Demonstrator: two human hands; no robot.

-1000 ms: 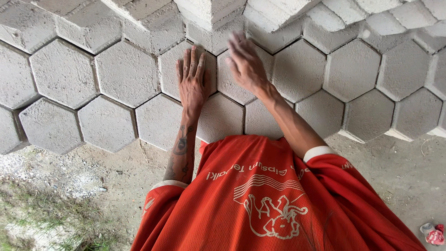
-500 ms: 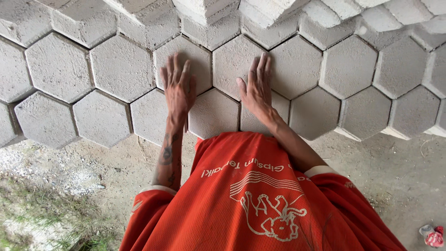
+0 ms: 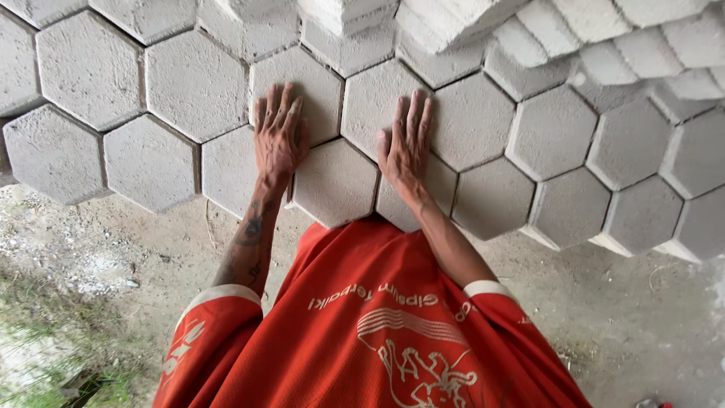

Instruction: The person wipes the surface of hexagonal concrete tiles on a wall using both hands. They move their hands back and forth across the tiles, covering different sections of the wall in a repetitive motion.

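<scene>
Grey hexagonal pavers [image 3: 196,83] laid edge to edge on the ground; stacked pavers [image 3: 483,23] at far centre-right, bare dirt [image 3: 98,249] near. Left hand [image 3: 278,136] and right hand [image 3: 406,143] — fingers extended, palms flat — flank the near-edge paver [image 3: 336,181], pressing on the pavers at its sides.

stacked pavers [image 3: 468,23] crowding ahead, bare ground [image 3: 113,249] open left

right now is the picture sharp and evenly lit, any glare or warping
Head view: soft even light, no glare; left hand, right hand and hexagonal pavers are sharp; faint shadows sit in the joints; paver rows bow slightly toward the edges, suggesting wide-lens distortion.
</scene>
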